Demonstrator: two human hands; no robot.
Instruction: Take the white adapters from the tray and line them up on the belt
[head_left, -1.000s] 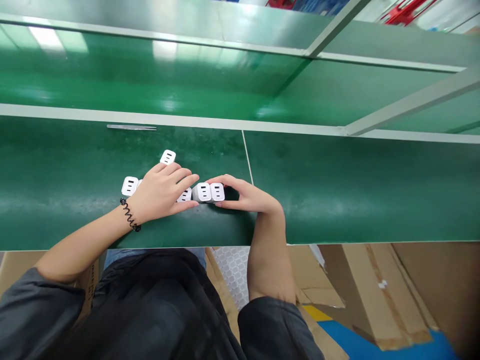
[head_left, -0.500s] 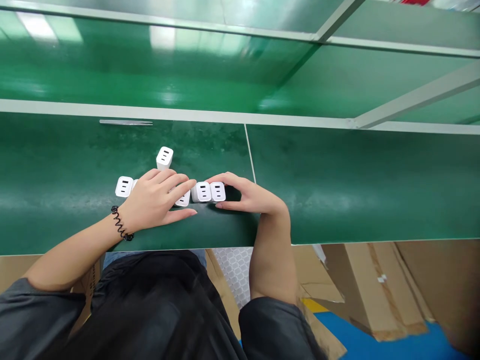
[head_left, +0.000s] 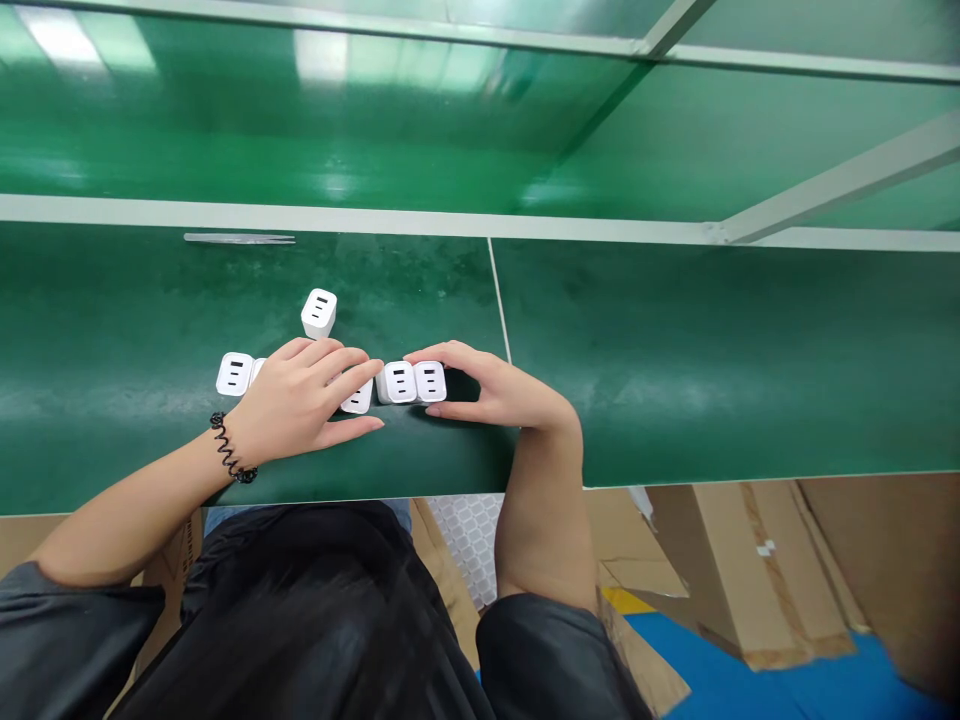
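Several white USB charger blocks stand on the green tabletop with their port faces up. My left hand (head_left: 304,398) lies palm down over the middle of the row, fingers stretched out; it covers part of one charger (head_left: 357,397) and hides whatever else is under the palm. At the row's right end, my right hand (head_left: 499,388) has its thumb in front and fingers behind the end charger (head_left: 430,381). Touching that one is another charger (head_left: 400,382). The leftmost charger (head_left: 235,373) shows past my left wrist, and a single charger (head_left: 319,312) stands behind my left fingers.
Metal tweezers (head_left: 240,239) lie at the back of the green tabletop (head_left: 712,370), beside a pale shelf rail (head_left: 420,224). A green shelf with metal struts crosses above. Cardboard boxes (head_left: 750,570) stand on the floor below the front edge.
The view has shifted slightly, so the chargers, tweezers and left hand appear a little further left. Both hands keep nearly the same pose at the chargers.
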